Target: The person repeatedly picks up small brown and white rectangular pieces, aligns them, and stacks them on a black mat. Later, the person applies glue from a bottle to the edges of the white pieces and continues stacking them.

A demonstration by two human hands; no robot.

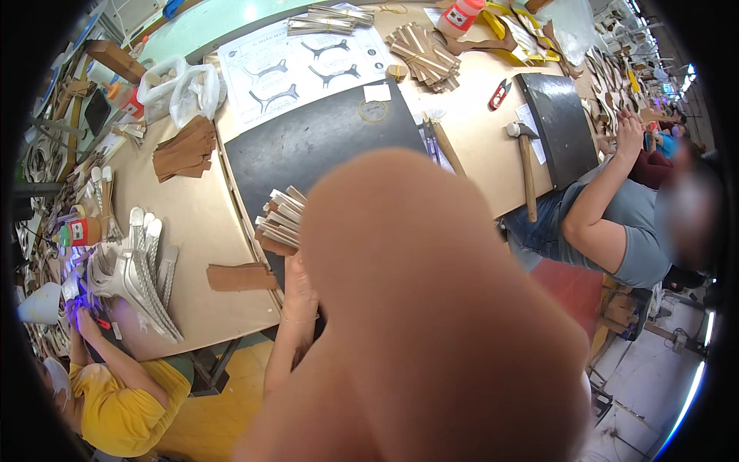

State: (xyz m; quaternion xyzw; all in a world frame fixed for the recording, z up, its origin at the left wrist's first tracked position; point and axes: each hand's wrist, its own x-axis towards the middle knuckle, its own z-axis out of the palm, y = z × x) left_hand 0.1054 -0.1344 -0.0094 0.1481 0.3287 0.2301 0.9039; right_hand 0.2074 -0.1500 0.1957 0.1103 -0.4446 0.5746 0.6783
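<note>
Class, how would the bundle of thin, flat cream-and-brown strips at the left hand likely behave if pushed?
The bundle of strips is probably fairly stiff: its ends look straight beyond the left hand. It might shift unevenly, since those ends are staggered and separate.

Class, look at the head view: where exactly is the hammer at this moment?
In the head view, the hammer lies on the table right of centre, just left of the right-hand black board and below the red snips.

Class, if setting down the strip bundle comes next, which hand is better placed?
Probably the left hand: it holds the strip bundle near the black mat. The right hand appears as a blur near the camera.
</note>
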